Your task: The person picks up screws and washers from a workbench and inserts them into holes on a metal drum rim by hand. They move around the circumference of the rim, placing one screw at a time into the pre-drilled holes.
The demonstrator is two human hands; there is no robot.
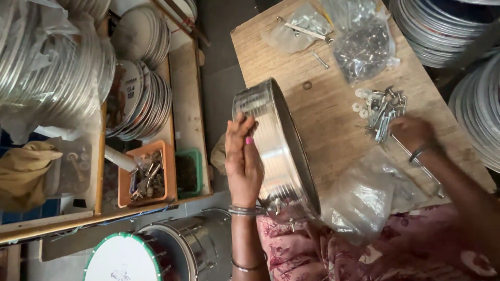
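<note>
Wooden table (323, 125), left hand (242, 161) clasping steel drum shell (276, 145), right hand (411, 132) grip unclear over bolts (383, 112), orange tray (148, 174) of hardware

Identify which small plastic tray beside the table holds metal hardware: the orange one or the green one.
The orange tray: shiny metal fittings fill it, while the green tray beside it looks dark inside.
</note>
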